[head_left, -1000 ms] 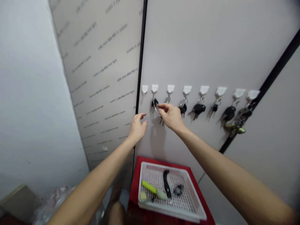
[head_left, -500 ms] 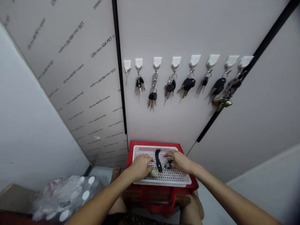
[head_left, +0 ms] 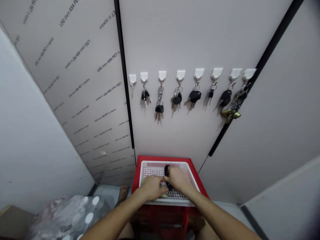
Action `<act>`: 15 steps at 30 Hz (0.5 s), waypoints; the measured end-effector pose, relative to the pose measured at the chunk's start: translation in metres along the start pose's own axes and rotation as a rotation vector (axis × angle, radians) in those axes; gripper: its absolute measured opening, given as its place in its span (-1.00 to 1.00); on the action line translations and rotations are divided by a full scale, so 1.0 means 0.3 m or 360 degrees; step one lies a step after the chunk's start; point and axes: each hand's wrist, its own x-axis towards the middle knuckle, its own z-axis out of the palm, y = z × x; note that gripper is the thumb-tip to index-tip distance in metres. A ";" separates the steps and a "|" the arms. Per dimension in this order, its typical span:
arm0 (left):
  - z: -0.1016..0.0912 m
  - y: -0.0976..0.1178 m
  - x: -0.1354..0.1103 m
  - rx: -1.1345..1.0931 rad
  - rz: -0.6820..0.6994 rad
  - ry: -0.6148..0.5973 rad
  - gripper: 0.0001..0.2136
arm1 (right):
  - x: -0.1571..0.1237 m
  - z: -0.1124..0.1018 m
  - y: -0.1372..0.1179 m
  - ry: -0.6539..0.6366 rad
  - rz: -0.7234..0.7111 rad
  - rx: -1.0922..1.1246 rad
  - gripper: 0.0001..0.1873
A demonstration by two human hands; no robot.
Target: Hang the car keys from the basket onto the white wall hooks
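The long black strap [head_left: 166, 171] points forward between the half-opened left hand [head_left: 152, 187] and the nearer right hand [head_left: 178, 179]. This one overlaps it; whether it grips, I cannot tell.

1. Left hand [head_left: 151, 187]: bare, the back gently rounded, the thumb and fingers slender; nails too small to make out.
2. Right hand [head_left: 178, 178]: bare, of matching build, its back tapering into a slim wrist.
3. Left forearm [head_left: 122, 213]: uncovered along its visible length, smooth in outline, broadening from the wrist.
4. Right forearm [head_left: 212, 210]: likewise uncovered, smooth and gradually thickening.
5. Foot [head_left: 123, 192]: bare, its details indistinct.
6. Legs [head_left: 205, 230]: visible portions bare, cropped by the lower margin.
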 end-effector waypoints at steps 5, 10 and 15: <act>0.005 -0.004 -0.003 0.0009 -0.0048 0.0018 -0.68 | 0.015 0.021 -0.007 -0.0063 0.0048 0.0257 -0.83; 0.012 -0.005 -0.004 0.0012 -0.0050 0.0059 -0.72 | 0.013 0.041 0.016 -0.0019 0.0029 0.0470 -0.74; 0.010 -0.002 -0.006 -0.0020 -0.0073 0.0027 -0.71 | 0.002 0.041 0.008 -0.0081 -0.0092 0.0742 -0.67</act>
